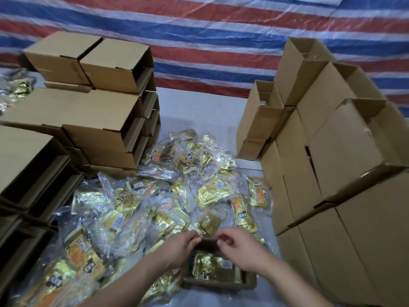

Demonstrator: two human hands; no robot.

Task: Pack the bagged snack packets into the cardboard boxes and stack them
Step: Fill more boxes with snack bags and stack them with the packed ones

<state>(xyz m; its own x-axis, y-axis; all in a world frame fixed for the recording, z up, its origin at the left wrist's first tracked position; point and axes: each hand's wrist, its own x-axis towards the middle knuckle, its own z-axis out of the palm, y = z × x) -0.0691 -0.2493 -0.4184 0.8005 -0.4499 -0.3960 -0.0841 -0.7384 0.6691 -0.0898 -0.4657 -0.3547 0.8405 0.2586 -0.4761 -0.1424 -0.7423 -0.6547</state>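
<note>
Two hands at one open cardboard box (250, 282) on the floor. Left hand (180, 247) curls its fingers over the box's far rim. Right hand (239, 247) hovers just beside it, fingers loosely bent; whether it holds anything, cannot tell. One bagged gold packet (212, 265) lies inside the box. Beyond, a loose heap of bagged packets (155, 196), too many to count. Stacked boxes left (93, 111) and right (332, 162). Striped tarp (210, 41) behind.
</note>
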